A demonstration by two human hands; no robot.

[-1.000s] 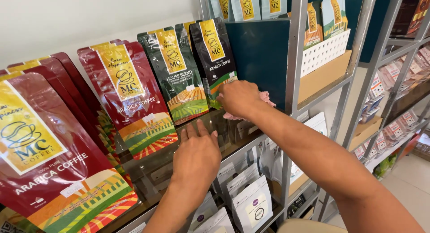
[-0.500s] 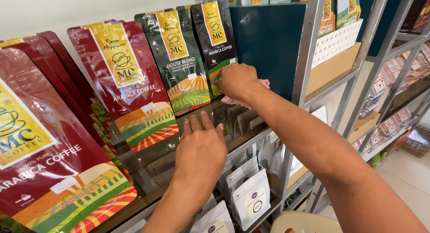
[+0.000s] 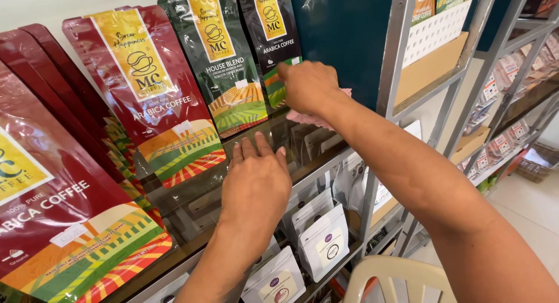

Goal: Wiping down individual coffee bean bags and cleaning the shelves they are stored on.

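Note:
My left hand (image 3: pixel 256 183) lies flat, fingers together, on the front of a clear glass shelf (image 3: pixel 192 189). My right hand (image 3: pixel 307 86) is closed on a pink cloth (image 3: pixel 314 118) and presses it onto the glass at the shelf's right end, in front of a dark coffee pouch (image 3: pixel 269 29). A green coffee pouch (image 3: pixel 218 58) and a red coffee pouch (image 3: pixel 148 87) stand upright on the shelf to the left of that hand. More red pouches (image 3: pixel 52 204) fill the near left.
A grey metal upright (image 3: pixel 391 64) stands just right of my right hand, before a dark teal panel (image 3: pixel 343 29). White pouches (image 3: pixel 323 245) hang below the shelf. A cream plastic chair back (image 3: pixel 390 277) is at the bottom. More racks extend right.
The view has moved closer and left. My right hand with the cloth has shifted slightly along the glass; my left hand has stayed flat on the shelf.

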